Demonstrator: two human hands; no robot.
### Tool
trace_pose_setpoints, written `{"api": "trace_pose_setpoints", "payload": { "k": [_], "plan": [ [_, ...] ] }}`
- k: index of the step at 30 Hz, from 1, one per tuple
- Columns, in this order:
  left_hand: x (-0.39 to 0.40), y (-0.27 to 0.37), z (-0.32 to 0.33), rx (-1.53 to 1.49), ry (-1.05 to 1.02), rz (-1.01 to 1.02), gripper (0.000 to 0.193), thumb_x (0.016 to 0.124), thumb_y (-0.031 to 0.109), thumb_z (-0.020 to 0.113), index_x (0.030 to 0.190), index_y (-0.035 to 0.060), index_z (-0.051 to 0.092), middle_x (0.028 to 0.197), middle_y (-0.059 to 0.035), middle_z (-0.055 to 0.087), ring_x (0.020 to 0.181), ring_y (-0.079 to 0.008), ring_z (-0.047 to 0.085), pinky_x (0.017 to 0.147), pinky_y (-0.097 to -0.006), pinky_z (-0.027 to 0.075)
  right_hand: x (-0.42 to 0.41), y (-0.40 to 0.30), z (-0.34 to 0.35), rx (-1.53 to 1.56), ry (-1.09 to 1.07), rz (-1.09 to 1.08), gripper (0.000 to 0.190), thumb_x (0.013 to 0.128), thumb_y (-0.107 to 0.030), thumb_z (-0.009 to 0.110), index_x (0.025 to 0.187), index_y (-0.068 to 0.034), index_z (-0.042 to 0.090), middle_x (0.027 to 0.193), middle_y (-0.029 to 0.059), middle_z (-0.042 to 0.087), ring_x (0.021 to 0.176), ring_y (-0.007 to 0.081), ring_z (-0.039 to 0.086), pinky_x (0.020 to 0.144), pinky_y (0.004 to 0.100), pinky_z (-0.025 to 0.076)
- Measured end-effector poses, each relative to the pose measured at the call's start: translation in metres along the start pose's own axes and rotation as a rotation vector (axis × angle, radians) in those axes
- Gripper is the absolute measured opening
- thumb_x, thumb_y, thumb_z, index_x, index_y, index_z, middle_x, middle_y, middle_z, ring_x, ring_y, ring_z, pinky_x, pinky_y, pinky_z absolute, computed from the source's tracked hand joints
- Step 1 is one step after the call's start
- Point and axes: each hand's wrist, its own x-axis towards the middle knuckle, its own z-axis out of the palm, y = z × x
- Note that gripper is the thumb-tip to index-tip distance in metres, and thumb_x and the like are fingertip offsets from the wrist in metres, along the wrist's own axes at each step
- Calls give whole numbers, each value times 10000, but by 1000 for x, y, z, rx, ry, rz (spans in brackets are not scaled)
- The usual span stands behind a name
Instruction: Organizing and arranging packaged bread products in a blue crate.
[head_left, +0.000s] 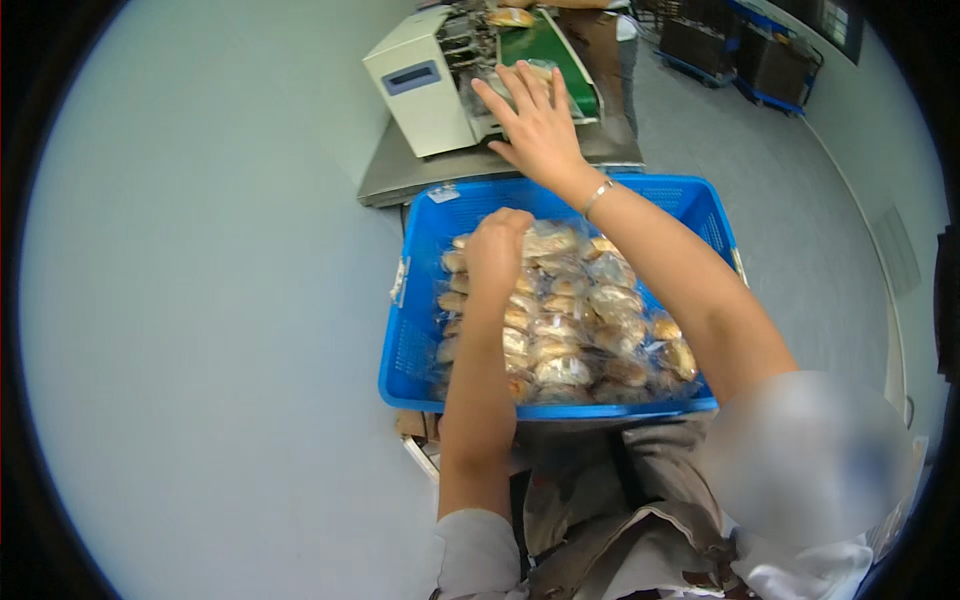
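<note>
My left hand (497, 244) is inside the blue plastic basket (555, 411), low over the packed bread, with its fingers curled. Its fingertips are hidden, so I cannot tell whether it grips the nearest wrapped bread (553, 241). Several rows of bread rolls (559, 326) in clear plastic wrap fill much of the basket. My right hand (536, 124) reaches past the far rim with fingers spread. Under and beyond those fingers, a bread in clear wrap (546, 73) lies at the near end of a green conveyor belt (576, 73); contact is unclear.
A white packaging machine (424, 94) borders the belt on a metal table (390, 169). Another bread (511, 18) rides farther up the belt. A person in a brown apron (592, 37) stands beyond it. Dark crates on blue wheeled dollies (769, 97) stand at the far right.
</note>
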Motion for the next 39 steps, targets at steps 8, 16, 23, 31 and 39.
{"api": "trace_pose_setpoints", "payload": {
  "k": [8, 16, 23, 31, 39],
  "plan": [
    [13, 38, -39, -403, 485, 57, 105, 805, -19, 640, 900, 24, 649, 1020, -113, 601, 860, -266, 612, 757, -331, 501, -11, -9, -29, 412, 86, -23, 208, 873, -201, 597, 1045, -110, 669, 1079, 66, 665, 1034, 276, 610, 947, 427, 461],
    [10, 50, -39, -632, 425, -138, 248, 826, -50, 604, 1062, 23, 582, 1133, -145, 540, 824, -263, 618, 704, -346, 503, -82, 12, -52, 589, -269, -23, 188, 888, -196, 578, 991, -63, 660, 984, 115, 677, 911, 328, 638, 797, 393, 510],
    [8, 25, -26, -526, 332, -240, 285, 828, -17, 609, 1107, 12, 561, 916, -156, 631, 811, -315, 628, 708, -405, 496, -65, 6, -39, 652, -264, 34, 210, 930, -195, 526, 949, -43, 670, 949, 138, 679, 886, 338, 642, 770, 409, 508],
    [5, 23, -27, -126, 229, -384, 140, 813, -9, 585, 949, 18, 569, 921, -124, 570, 830, -342, 597, 687, -413, 482, 18, 9, 30, 297, 17, 38, 466, 790, -161, 674, 1209, -26, 524, 1209, 176, 543, 1158, 345, 487, 989, 432, 373],
    [16, 26, -26, -60, 471, -74, 87, 758, 9, 629, 826, 41, 585, 1007, -87, 595, 943, -307, 548, 809, -393, 457, 44, 18, 69, -232, -46, -103, 435, 789, -172, 632, 1208, -69, 576, 1244, 138, 541, 1265, 295, 433, 1072, 489, 304]
  ]
}}
